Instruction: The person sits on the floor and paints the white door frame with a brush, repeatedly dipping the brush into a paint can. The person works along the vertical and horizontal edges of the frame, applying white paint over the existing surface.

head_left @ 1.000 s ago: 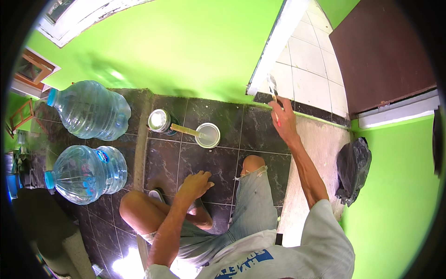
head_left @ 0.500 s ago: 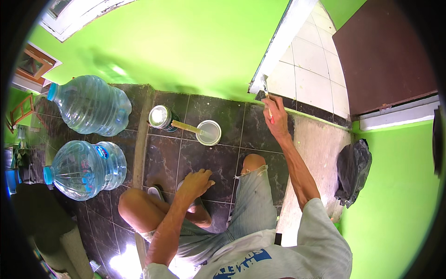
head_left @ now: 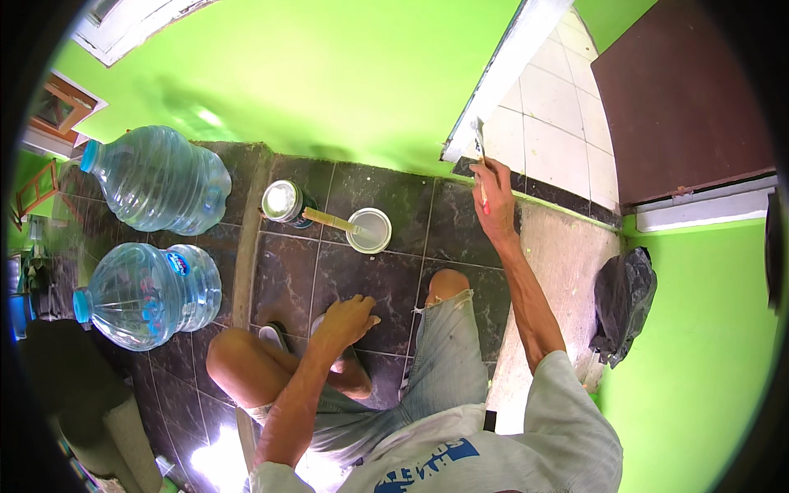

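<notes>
My right hand (head_left: 495, 197) reaches forward and grips a thin paintbrush (head_left: 479, 154) with a red handle end. Its bristles touch the lower end of a white door frame (head_left: 501, 78) where it meets the green wall. My left hand (head_left: 349, 316) rests with loosely spread fingers over my bent left leg, just above the dark floor tiles, holding nothing. A small white pot of paint (head_left: 371, 229) with a wooden stick in it sits on the floor ahead, between both hands. Next to it stands a closed metal tin (head_left: 282, 200).
Two large clear water bottles lie on the floor at left, one far (head_left: 156, 181) and one near (head_left: 148, 292). A black plastic bag (head_left: 625, 300) sits at right by the pale concrete threshold (head_left: 559, 263). White tiles (head_left: 551, 131) and a brown door (head_left: 682, 90) lie beyond the frame.
My right hand with the brush has shifted down and left along the bottom of the white frame. My left hand has stayed on my leg.
</notes>
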Motion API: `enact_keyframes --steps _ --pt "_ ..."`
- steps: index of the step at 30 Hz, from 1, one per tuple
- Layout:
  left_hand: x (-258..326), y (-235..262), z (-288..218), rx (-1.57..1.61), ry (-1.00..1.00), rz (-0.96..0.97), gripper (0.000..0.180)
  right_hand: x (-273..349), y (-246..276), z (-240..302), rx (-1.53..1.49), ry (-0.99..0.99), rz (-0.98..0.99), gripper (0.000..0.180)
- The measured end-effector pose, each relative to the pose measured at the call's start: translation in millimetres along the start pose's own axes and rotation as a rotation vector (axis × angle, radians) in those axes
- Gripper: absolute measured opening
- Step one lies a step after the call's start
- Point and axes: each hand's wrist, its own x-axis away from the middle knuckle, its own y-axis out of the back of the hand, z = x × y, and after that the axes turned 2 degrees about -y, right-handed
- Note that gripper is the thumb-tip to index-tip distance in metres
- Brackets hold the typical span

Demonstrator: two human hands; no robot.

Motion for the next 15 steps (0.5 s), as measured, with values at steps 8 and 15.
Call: enact_keyframes --steps 8,15 --pt "2 -2 -8 0.002 -0.026 -0.040 0.039 35 4 37 -0.346 -0.275 0.253 0.027" --pt "5 -16 -17 -0.017 -0.110 -0.164 0.034 10 -39 88 -0.455 -0.331 0.646 0.016"
